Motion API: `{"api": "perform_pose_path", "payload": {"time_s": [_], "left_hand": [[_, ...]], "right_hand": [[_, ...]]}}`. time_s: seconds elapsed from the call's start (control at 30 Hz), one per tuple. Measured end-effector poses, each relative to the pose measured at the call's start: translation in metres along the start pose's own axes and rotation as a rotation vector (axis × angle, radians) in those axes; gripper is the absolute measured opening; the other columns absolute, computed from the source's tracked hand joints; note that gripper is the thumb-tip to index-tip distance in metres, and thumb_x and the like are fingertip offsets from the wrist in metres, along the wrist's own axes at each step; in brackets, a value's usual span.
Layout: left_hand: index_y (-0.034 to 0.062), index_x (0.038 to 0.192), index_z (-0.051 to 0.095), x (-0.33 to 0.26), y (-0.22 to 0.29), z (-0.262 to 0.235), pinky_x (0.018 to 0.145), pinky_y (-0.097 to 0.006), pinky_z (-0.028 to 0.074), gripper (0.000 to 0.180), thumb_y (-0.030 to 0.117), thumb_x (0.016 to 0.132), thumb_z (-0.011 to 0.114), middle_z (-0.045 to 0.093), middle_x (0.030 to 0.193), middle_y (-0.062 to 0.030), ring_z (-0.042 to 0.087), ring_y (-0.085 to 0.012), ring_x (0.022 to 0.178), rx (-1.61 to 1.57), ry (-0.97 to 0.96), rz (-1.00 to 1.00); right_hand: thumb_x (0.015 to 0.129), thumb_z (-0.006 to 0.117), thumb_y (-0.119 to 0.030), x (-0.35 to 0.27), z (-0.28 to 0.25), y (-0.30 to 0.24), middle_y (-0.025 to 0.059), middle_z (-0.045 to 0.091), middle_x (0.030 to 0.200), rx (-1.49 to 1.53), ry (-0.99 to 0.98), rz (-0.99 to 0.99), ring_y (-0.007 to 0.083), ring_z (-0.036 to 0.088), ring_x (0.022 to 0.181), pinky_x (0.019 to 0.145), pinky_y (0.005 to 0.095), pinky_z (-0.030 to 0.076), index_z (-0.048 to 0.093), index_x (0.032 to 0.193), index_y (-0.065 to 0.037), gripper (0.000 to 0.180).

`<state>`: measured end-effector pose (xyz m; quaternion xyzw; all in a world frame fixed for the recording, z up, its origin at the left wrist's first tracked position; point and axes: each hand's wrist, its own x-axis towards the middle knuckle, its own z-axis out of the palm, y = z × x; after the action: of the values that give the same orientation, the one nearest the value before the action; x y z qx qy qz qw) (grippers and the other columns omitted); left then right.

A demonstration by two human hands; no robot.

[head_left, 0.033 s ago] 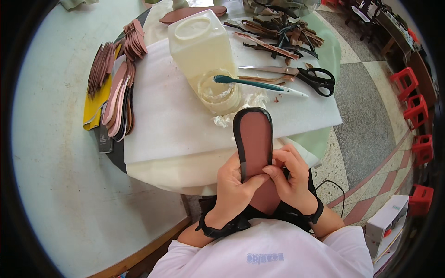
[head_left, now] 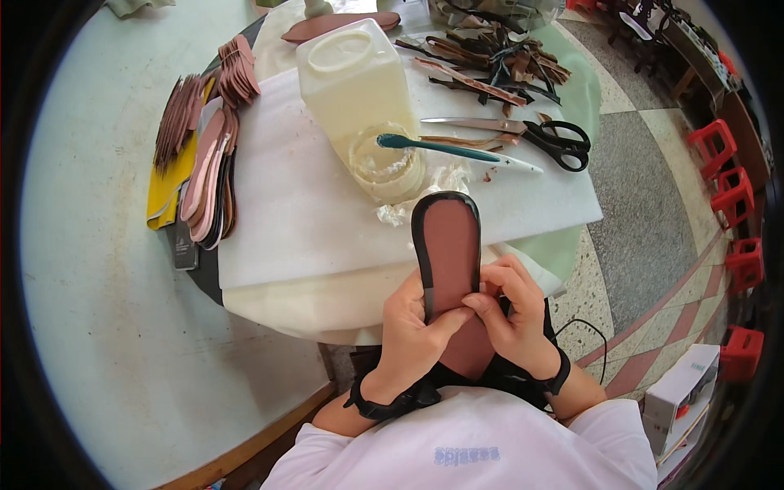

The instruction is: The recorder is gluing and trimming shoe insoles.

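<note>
White padding covers the round counter (head_left: 98,327) before me. My left hand (head_left: 408,331) and right hand (head_left: 514,318) both grip a black-rimmed brown shoe sole (head_left: 447,245), toe pointing away, just above the near counter edge. Beyond it stand a glue jug (head_left: 355,82), a teal brush (head_left: 449,149) and scissors (head_left: 547,135).

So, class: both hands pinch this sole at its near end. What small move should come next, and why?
Probably slide both thumbs toward the toe, pressing the pink insole down. The left hand and right hand grip only the near part; the far end with its black rim looks untouched.
</note>
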<state>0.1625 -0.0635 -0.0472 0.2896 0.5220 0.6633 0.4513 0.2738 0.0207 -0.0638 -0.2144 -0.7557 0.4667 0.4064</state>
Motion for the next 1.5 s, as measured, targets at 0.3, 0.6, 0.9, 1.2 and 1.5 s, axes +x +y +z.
{"api": "perform_pose_path", "payload": {"time_s": [0.3, 0.6, 0.9, 1.2, 1.5], "left_hand": [[-0.002, 0.107, 0.054, -0.001, -0.009, 0.001, 0.076, -0.024, 0.048, 0.032, -0.009, 0.077, 0.06, 0.063, 0.09, -0.0056, 0.06, -0.0106, 0.083, 0.101, -0.062, 0.019], [-0.0009, 0.111, 0.054, 0.0, -0.008, 0.006, 0.075, -0.024, 0.048, 0.035, -0.009, 0.077, 0.059, 0.065, 0.088, -0.0061, 0.061, -0.0115, 0.081, 0.127, -0.097, 0.035], [-0.001, 0.11, 0.054, -0.001, -0.007, 0.004, 0.076, -0.024, 0.048, 0.034, -0.01, 0.078, 0.058, 0.065, 0.087, -0.0058, 0.061, -0.0111, 0.082, 0.102, -0.157, 0.004], [-0.0017, 0.103, 0.052, -0.003, -0.007, 0.0, 0.075, -0.027, 0.049, 0.027, -0.009, 0.078, 0.059, 0.064, 0.086, -0.0086, 0.062, -0.0141, 0.08, 0.18, -0.196, 0.026], [-0.0013, 0.104, 0.053, -0.006, -0.011, 0.003, 0.074, -0.028, 0.049, 0.026, -0.007, 0.079, 0.059, 0.064, 0.086, -0.0064, 0.061, -0.0133, 0.079, 0.187, -0.248, 0.01]], "right_hand": [[0.078, 0.065, 0.0, 0.008, -0.014, -0.003, 0.0026, 0.05, 0.069, 0.397, -0.009, 0.325, 0.0066, 0.049, 0.055, 0.049, 0.0201, 0.037, 0.064, 0.079, 0.003, 0.003], [0.078, 0.066, 0.0, 0.018, -0.02, -0.009, 0.0014, 0.053, 0.07, 0.452, 0.077, 0.354, 0.006, 0.047, 0.058, 0.05, 0.0199, 0.035, 0.067, 0.083, 0.003, 0.006], [0.08, 0.066, -0.003, 0.036, -0.03, -0.023, -0.0016, 0.05, 0.065, 0.524, 0.119, 0.444, 0.0045, 0.039, 0.059, 0.051, 0.0207, 0.029, 0.067, 0.081, 0.003, 0.006], [0.08, 0.065, -0.004, 0.041, -0.031, -0.022, -0.0018, 0.049, 0.063, 0.445, 0.051, 0.37, 0.0044, 0.039, 0.058, 0.05, 0.021, 0.029, 0.066, 0.078, 0.005, 0.009], [0.078, 0.066, -0.005, 0.064, -0.049, -0.034, 0.0001, 0.051, 0.064, 0.222, -0.136, 0.309, 0.0048, 0.041, 0.057, 0.049, 0.0208, 0.03, 0.067, 0.079, 0.004, 0.009]]}}
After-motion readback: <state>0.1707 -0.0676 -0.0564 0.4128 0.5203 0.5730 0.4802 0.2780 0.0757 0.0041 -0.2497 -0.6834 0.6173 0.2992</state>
